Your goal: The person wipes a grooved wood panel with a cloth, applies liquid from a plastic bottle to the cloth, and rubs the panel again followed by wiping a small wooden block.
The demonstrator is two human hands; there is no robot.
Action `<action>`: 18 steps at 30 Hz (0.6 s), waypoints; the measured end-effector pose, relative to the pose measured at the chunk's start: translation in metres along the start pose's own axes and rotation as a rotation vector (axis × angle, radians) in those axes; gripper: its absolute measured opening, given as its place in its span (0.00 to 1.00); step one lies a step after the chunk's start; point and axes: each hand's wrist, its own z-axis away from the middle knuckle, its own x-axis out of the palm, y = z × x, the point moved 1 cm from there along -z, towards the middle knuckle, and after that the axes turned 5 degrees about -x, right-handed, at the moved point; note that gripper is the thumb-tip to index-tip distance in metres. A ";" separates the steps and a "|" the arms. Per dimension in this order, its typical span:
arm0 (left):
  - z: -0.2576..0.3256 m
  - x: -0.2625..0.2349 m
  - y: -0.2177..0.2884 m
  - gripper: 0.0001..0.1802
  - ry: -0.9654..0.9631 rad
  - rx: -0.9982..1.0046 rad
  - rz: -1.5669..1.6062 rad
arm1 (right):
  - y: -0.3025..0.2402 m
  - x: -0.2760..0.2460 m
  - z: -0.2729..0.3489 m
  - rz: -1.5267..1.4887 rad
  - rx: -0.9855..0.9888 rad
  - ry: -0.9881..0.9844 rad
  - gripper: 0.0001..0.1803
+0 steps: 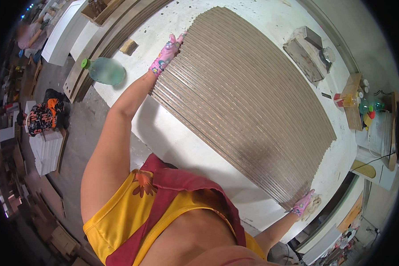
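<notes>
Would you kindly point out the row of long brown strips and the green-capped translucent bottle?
Row of long brown strips (248,93), head view: middle of its top.
Green-capped translucent bottle (107,71), head view: its body.

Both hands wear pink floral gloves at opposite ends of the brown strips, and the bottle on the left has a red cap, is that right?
Not quite: the cap on the bottle is green, not red, as the head view shows. The rest stands: left hand and right hand, in pink floral gloves, are at opposite ends of the brown strips.
</notes>
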 end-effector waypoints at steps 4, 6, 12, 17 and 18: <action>0.007 0.024 0.001 0.46 -0.124 -0.060 -0.141 | 0.038 -0.012 -0.019 -0.145 0.017 -0.006 0.46; 0.018 0.025 0.025 0.48 -0.130 0.020 -0.271 | 0.042 -0.006 -0.025 -0.204 -0.008 -0.051 0.46; -0.003 0.011 0.019 0.54 -0.032 -0.005 0.079 | 0.030 -0.006 -0.041 -0.374 -0.116 -0.127 0.41; -0.069 -0.021 0.015 0.42 0.227 -0.014 -0.036 | -0.032 0.019 -0.086 -0.455 -0.084 -0.261 0.35; -0.073 -0.009 0.018 0.41 0.180 -0.083 0.064 | -0.042 0.022 -0.089 -0.341 -0.040 -0.263 0.34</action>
